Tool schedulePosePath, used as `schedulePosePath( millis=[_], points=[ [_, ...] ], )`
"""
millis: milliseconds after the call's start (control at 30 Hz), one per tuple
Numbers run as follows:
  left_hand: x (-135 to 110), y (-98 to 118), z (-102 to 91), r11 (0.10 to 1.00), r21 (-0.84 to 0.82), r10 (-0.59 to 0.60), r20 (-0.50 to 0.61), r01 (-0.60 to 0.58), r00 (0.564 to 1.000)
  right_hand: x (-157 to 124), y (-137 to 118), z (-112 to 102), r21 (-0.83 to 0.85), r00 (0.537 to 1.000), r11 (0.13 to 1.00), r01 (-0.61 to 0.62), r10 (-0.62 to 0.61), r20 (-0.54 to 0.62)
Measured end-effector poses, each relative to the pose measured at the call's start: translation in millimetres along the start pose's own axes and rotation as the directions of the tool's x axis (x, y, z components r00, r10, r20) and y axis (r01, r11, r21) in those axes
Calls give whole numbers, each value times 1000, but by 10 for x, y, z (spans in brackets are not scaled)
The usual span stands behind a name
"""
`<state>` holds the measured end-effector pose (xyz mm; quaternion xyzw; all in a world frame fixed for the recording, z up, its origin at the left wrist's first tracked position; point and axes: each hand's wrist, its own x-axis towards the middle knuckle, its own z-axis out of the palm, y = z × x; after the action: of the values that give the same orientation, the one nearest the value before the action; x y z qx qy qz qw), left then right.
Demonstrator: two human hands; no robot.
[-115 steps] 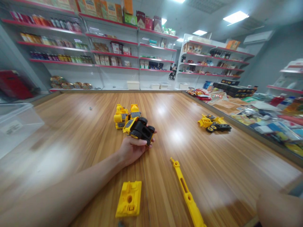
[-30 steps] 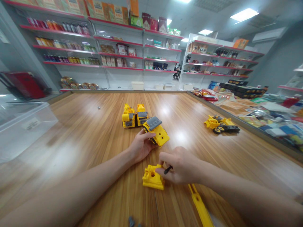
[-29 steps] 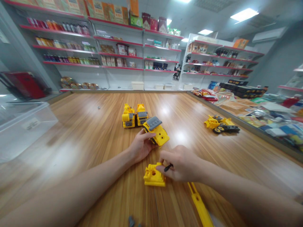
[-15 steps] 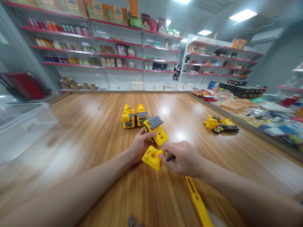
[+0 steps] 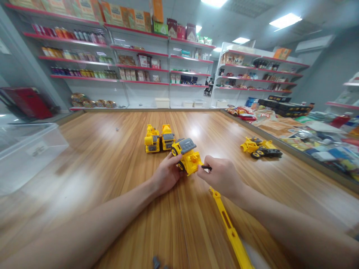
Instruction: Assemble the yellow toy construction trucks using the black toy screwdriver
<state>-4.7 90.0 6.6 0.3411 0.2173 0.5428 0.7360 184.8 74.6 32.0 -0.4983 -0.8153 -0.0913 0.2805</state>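
Note:
My left hand (image 5: 167,175) is closed around a yellow toy truck (image 5: 183,147) with a grey windscreen and black wheels, tilted above the table. On the truck's rear deck sits a yellow plastic toy part (image 5: 194,160). My right hand (image 5: 223,175) pinches this part at its right edge. A slim black piece (image 5: 206,168), its kind unclear, sticks out between the same fingers. Below the right hand lies a long yellow crane boom (image 5: 231,228) with slots. Two more yellow toy trucks (image 5: 152,144) stand side by side just beyond the left hand.
Farther right is a yellow and black toy truck (image 5: 260,147). Small grey parts (image 5: 156,262) lie at the near edge of the wooden table (image 5: 112,164). A clear plastic bin (image 5: 30,153) stands at left. Packaged goods (image 5: 303,130) line the right side, with stocked shelves behind.
My right hand has moved up and slightly right, bringing the yellow part from below the truck onto its rear deck. The left hand still holds the truck, nearly in place.

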Motion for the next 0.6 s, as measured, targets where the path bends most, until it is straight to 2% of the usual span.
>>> schedulePosePath(
  millis=[233, 600],
  points=[
    [-14, -36, 42, 994, 86, 69, 13, -70, 998, -3, -13, 0, 10, 998, 999, 31, -32, 51],
    [-11, -69, -10, 989, 133, 52, 60, -59, 997, -25, -57, -13, -19, 997, 999, 46, -44, 62]
  ],
)
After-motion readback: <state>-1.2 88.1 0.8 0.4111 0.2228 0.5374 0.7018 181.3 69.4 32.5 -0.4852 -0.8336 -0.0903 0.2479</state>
